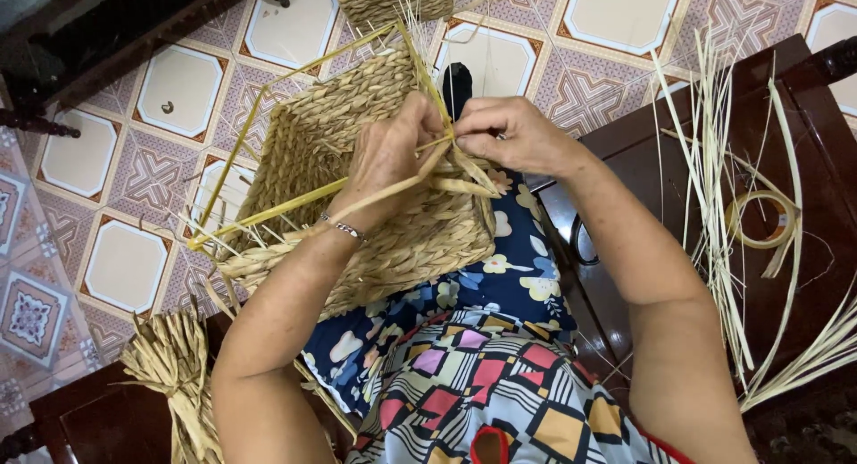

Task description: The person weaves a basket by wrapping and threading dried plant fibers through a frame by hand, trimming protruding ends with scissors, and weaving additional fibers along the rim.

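A square woven straw basket (330,133) on a yellow wire frame rests on my lap, tilted toward the floor. My left hand (388,156) presses on its near rim and pinches a flat straw strand (384,192) that runs down to the left. My right hand (509,133) meets it at the rim's corner, fingers closed on the same strand's end where it wraps the frame. A thin bracelet sits on my left wrist.
Loose pale straw strips (714,205) and a roll of tape (759,218) lie on a dark wooden seat (803,276) at right. A bundle of braided straw (174,375) hangs at lower left. Another basket (393,0) stands on the patterned tile floor.
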